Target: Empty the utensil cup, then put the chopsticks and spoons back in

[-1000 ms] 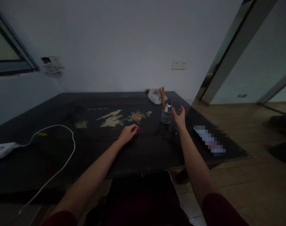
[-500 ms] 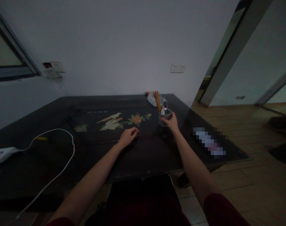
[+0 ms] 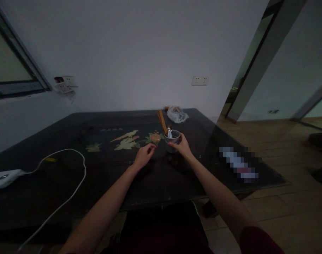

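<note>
Cup (image 3: 172, 140) of chopsticks (image 3: 161, 121) and a spoon sits just right of frame centre on the dark table (image 3: 71, 183), the right hand (image 3: 181, 145) curled around its right side, fingers wrapping the rim. Left hand (image 3: 144, 156) rests loosely curled just left, apart from it.

On the table (image 3: 71, 197), the cup (image 3: 172, 141) holding chopsticks (image 3: 161, 122) stands before the plastic bag (image 3: 177, 114).

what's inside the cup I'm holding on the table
Wooden chopsticks lean out of the cup to the left, beside a shiny spoon. The right hand and the cup's wall hide the lower ends and anything on the bottom.
</note>
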The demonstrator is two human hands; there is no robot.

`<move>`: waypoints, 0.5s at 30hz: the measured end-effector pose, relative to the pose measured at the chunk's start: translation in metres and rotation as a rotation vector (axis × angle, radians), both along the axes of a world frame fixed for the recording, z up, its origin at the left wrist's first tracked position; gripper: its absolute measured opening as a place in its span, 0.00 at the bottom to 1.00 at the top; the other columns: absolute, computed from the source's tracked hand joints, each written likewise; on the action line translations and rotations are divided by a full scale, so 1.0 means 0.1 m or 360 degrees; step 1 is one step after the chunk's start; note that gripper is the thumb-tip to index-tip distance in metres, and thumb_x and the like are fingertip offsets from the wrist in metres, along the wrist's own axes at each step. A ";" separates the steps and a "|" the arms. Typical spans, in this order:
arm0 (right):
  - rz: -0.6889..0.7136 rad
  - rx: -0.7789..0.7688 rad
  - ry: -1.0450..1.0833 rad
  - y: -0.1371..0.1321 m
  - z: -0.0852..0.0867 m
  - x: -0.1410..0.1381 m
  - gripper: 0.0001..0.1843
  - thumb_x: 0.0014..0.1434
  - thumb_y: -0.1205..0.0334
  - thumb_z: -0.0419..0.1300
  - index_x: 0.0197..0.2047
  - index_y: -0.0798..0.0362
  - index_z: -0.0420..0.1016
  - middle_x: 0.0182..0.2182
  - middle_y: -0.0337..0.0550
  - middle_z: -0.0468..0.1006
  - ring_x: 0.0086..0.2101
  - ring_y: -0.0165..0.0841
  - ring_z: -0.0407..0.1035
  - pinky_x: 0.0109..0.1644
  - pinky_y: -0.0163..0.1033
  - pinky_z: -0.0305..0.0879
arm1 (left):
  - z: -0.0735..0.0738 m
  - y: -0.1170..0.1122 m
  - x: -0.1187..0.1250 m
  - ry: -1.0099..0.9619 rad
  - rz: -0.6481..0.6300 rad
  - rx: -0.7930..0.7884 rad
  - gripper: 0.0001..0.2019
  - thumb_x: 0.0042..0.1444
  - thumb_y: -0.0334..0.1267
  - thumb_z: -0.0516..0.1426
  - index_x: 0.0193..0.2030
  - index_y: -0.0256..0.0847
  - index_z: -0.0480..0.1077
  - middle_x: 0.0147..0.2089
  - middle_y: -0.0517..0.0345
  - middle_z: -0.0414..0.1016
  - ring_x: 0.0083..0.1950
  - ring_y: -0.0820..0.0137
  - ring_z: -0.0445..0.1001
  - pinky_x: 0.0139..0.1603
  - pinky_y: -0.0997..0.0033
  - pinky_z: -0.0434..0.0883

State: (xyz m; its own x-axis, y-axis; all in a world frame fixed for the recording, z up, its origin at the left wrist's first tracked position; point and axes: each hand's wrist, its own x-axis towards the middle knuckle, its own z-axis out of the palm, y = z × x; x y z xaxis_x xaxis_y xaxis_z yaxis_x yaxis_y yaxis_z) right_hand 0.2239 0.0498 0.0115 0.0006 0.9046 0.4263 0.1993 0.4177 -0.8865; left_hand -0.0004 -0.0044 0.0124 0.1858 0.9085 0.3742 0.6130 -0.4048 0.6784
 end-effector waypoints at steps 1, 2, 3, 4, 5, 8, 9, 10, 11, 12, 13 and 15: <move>0.0024 -0.0010 0.0026 -0.03 -0.01 -0.04 0.42 0.37 0.53 0.71 0.54 0.55 0.62 0.50 0.53 0.72 0.48 0.39 0.68 0.51 0.44 0.65 | 0.01 0.00 0.00 -0.0025 0.0011 0.0004 0.12 0.59 0.39 0.49 0.43 0.40 0.71 0.29 0.61 0.73 0.30 0.73 0.71 0.33 0.76 0.64; 0.0044 -0.0017 0.0046 -0.05 -0.01 -0.08 0.42 0.37 0.53 0.71 0.54 0.55 0.62 0.50 0.53 0.72 0.48 0.39 0.68 0.52 0.43 0.65 | 0.02 0.00 0.00 -0.0048 0.0022 0.0006 0.12 0.59 0.39 0.49 0.43 0.40 0.70 0.29 0.61 0.73 0.30 0.73 0.71 0.33 0.75 0.64; 0.0057 -0.0020 0.0058 -0.08 -0.02 -0.12 0.42 0.37 0.54 0.71 0.54 0.55 0.61 0.50 0.52 0.72 0.48 0.39 0.68 0.52 0.43 0.65 | 0.02 0.00 0.00 -0.0069 0.0030 0.0005 0.12 0.59 0.39 0.49 0.43 0.40 0.70 0.29 0.61 0.72 0.30 0.72 0.71 0.33 0.75 0.65; 0.0062 -0.0018 0.0064 -0.11 -0.02 -0.15 0.42 0.37 0.54 0.71 0.54 0.55 0.61 0.50 0.52 0.72 0.48 0.39 0.68 0.52 0.44 0.64 | 0.03 0.00 0.00 -0.0092 0.0034 0.0003 0.11 0.59 0.39 0.49 0.43 0.40 0.70 0.29 0.60 0.72 0.30 0.72 0.71 0.33 0.75 0.65; 0.0061 -0.0008 0.0066 -0.13 -0.02 -0.18 0.42 0.36 0.55 0.71 0.54 0.55 0.61 0.50 0.52 0.72 0.48 0.39 0.68 0.53 0.44 0.64 | 0.03 0.00 0.00 -0.0122 0.0035 -0.0001 0.11 0.59 0.39 0.50 0.43 0.40 0.70 0.29 0.60 0.73 0.31 0.72 0.72 0.34 0.75 0.65; 0.0049 0.0033 0.0040 -0.21 -0.01 -0.25 0.42 0.37 0.56 0.71 0.54 0.54 0.60 0.50 0.52 0.71 0.50 0.40 0.67 0.54 0.45 0.62 | 0.04 0.01 0.02 -0.0257 0.0056 0.0016 0.12 0.59 0.40 0.50 0.45 0.39 0.69 0.34 0.57 0.74 0.36 0.70 0.73 0.39 0.73 0.68; 0.0042 0.0043 0.0022 -0.23 -0.01 -0.27 0.42 0.37 0.56 0.71 0.54 0.54 0.60 0.51 0.52 0.71 0.50 0.40 0.66 0.55 0.46 0.62 | 0.04 0.01 0.03 -0.0313 0.0078 0.0032 0.13 0.59 0.41 0.51 0.47 0.38 0.68 0.37 0.55 0.74 0.39 0.70 0.73 0.41 0.72 0.68; 0.0042 0.0048 -0.0001 -0.25 0.00 -0.29 0.42 0.38 0.56 0.71 0.55 0.53 0.59 0.51 0.51 0.70 0.51 0.41 0.66 0.56 0.46 0.61 | 0.04 0.02 0.04 -0.0375 0.0106 0.0047 0.14 0.58 0.42 0.51 0.48 0.38 0.67 0.41 0.53 0.74 0.42 0.69 0.73 0.43 0.70 0.68; 0.0049 0.0049 -0.0029 -0.27 0.00 -0.31 0.42 0.38 0.56 0.71 0.55 0.52 0.59 0.51 0.51 0.70 0.51 0.41 0.65 0.56 0.47 0.61 | 0.05 0.03 0.05 -0.0441 0.0129 0.0054 0.16 0.58 0.42 0.52 0.50 0.38 0.66 0.45 0.51 0.73 0.45 0.68 0.72 0.44 0.69 0.69; 0.0064 0.0050 -0.0060 -0.29 0.00 -0.33 0.42 0.38 0.57 0.71 0.56 0.51 0.59 0.51 0.50 0.70 0.52 0.41 0.65 0.57 0.47 0.60 | 0.06 0.04 0.06 -0.0511 0.0148 0.0049 0.18 0.57 0.42 0.54 0.52 0.38 0.64 0.48 0.49 0.72 0.48 0.67 0.71 0.45 0.69 0.69; 0.0079 0.0052 -0.0093 -0.31 0.00 -0.36 0.43 0.38 0.57 0.71 0.56 0.50 0.58 0.52 0.49 0.69 0.52 0.41 0.64 0.58 0.48 0.59 | 0.08 0.05 0.07 -0.0580 0.0156 0.0031 0.20 0.56 0.42 0.55 0.53 0.38 0.63 0.52 0.48 0.70 0.50 0.66 0.70 0.47 0.68 0.69; 0.0095 0.0063 -0.0167 -0.37 0.00 -0.41 0.45 0.38 0.56 0.71 0.57 0.50 0.58 0.53 0.50 0.68 0.54 0.43 0.62 0.59 0.50 0.57 | 0.14 0.04 0.10 -0.0691 0.0136 -0.0037 0.21 0.55 0.41 0.56 0.55 0.38 0.62 0.55 0.47 0.68 0.54 0.65 0.68 0.51 0.66 0.68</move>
State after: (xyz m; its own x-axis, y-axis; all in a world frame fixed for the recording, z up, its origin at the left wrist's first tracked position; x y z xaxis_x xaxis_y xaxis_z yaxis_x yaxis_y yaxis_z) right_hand 0.1828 0.0131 0.0114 -0.0995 0.8842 0.4564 0.2640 0.4657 -0.8447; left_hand 0.0100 -0.0003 0.0268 -0.0604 0.9229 0.3802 0.2998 -0.3465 0.8888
